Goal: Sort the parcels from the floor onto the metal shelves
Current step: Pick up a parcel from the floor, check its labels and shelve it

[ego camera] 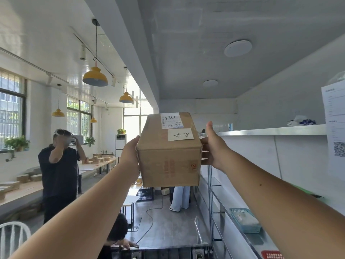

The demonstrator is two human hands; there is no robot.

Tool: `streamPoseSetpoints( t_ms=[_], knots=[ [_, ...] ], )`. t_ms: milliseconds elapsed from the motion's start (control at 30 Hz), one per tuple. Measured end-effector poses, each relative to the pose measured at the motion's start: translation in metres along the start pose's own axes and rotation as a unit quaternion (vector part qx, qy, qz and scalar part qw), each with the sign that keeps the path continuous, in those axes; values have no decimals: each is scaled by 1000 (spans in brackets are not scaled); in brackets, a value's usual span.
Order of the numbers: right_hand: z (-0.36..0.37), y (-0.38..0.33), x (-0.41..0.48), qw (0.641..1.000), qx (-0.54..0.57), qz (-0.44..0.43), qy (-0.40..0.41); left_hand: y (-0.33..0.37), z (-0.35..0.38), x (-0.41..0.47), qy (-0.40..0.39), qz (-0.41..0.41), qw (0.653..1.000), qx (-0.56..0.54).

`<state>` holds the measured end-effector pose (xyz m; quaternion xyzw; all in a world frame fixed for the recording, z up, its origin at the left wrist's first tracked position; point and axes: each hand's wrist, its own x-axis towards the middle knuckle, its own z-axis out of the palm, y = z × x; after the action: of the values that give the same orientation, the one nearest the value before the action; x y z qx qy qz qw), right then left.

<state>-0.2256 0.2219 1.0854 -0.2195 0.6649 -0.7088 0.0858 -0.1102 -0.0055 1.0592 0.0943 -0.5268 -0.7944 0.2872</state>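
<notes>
A brown cardboard parcel (169, 157) with a white shipping label and a handwritten note on top is held up at head height between both hands. My left hand (130, 156) presses its left side, fingers hidden behind the box. My right hand (211, 148) grips its right side, thumb pointing up. The metal shelves (270, 130) run along the right wall; the parcel hangs left of the top shelf, level with its edge.
A blue basket (245, 219) and a red basket (272, 255) sit on lower shelf levels. A person in dark clothes (59, 172) stands at the left by long tables. Another person (180, 198) stands in the aisle behind the parcel. Papers (334, 120) hang at the right.
</notes>
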Motion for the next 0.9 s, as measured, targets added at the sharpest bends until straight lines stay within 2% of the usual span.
streamPoseSetpoints(
  t_ms=[133, 367, 633, 733, 900],
  knots=[
    [-4, 3, -2, 1000, -6, -2, -7, -3, 0, -5, -19, 28, 998, 57],
    [-13, 9, -3, 1000, -9, -22, -18, -9, -12, -5, -49, 67, 992, 94],
    [-3, 11, -8, 999, 13, -47, -24, -11, -19, -2, -51, 70, 996, 8],
    [1, 14, -7, 999, 12, -48, -12, -10, -19, -1, -52, 69, 996, 0],
    [2, 20, -7, 999, -17, -11, -46, -5, -16, -5, -45, 74, 996, 16]
  ],
)
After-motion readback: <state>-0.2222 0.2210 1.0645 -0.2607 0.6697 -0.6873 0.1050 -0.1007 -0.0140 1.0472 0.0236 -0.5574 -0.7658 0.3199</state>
